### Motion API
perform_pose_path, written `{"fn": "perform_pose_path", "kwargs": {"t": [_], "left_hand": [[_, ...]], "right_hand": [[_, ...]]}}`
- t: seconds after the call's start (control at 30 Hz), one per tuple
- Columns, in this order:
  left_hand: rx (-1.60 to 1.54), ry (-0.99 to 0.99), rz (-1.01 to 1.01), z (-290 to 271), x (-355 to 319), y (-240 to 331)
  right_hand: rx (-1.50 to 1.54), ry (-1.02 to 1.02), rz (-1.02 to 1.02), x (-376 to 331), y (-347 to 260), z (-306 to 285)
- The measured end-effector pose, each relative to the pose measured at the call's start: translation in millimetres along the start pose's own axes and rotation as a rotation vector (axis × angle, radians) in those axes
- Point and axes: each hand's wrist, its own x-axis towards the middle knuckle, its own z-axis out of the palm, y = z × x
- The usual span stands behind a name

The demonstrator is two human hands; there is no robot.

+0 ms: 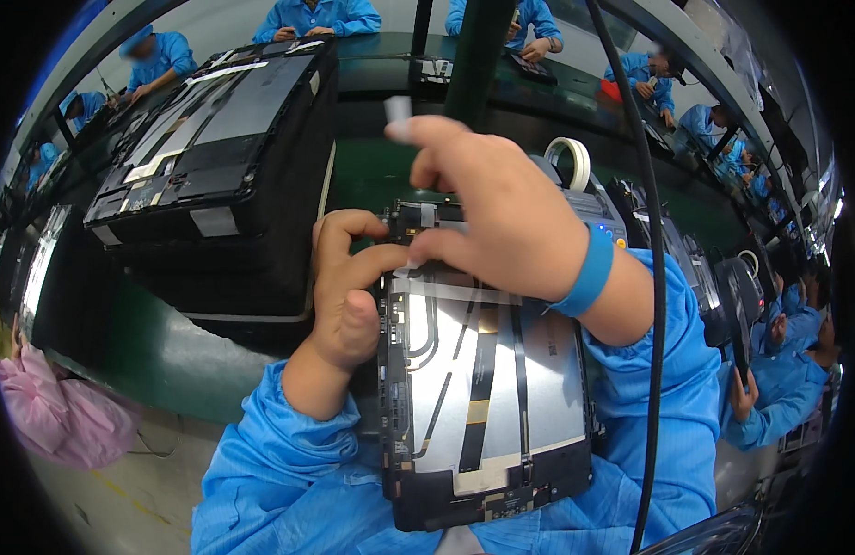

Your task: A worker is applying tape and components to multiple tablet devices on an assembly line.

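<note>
An opened tablet-like device point(557, 370) lies over my lap, its silvery inside crossed by black flex cables. My left hand point(344, 287) is at its upper left corner. Two bent fingers touch the edge there, and the thumb stands apart. Over the upper end reaches my right hand point(510, 213), wearing a blue wristband point(589, 273). Its thumb comes down beside my left fingertips. A small whitish piece of tape point(396, 111) clings to the tip of the raised right index finger. Across the device's upper part runs a pale translucent strip point(464, 292).
A tall stack of similar devices point(215, 176) stands left on the green table point(168, 342). Right of my hands are a tape roll point(568, 163) and a grey box with buttons point(598, 213). A black cable point(656, 370) hangs in front. Co-workers point(316, 18) in blue sit around.
</note>
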Motion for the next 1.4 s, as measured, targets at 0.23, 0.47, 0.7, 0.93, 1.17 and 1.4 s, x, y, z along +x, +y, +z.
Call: {"fn": "perform_pose_path", "kwargs": {"t": [0.23, 0.47, 0.7, 0.93, 1.17, 1.4], "left_hand": [[-0.013, -0.016, 0.017, 2, 0, -3], [-0.043, -0.004, -0.026, 1, 1, 1], [-0.081, -0.004, -0.031, 1, 1, 2], [-0.085, 0.001, 0.008, 0, 3, 0], [-0.065, 0.01, -0.002, -1, 1, -1], [-0.038, -0.018, 0.007, -1, 2, 1]], "right_hand": [[0.783, -0.251, 0.614, -10, 6, 1], [0.867, -0.174, 0.638, 0, 17, -12], [0.641, -0.4, 0.798, 13, 19, -5], [0.554, -0.434, 0.777, 21, 18, -1], [0.238, -0.401, 0.673, 22, 12, -1], [0.517, -0.211, 0.426, -17, 0, 0]]}}
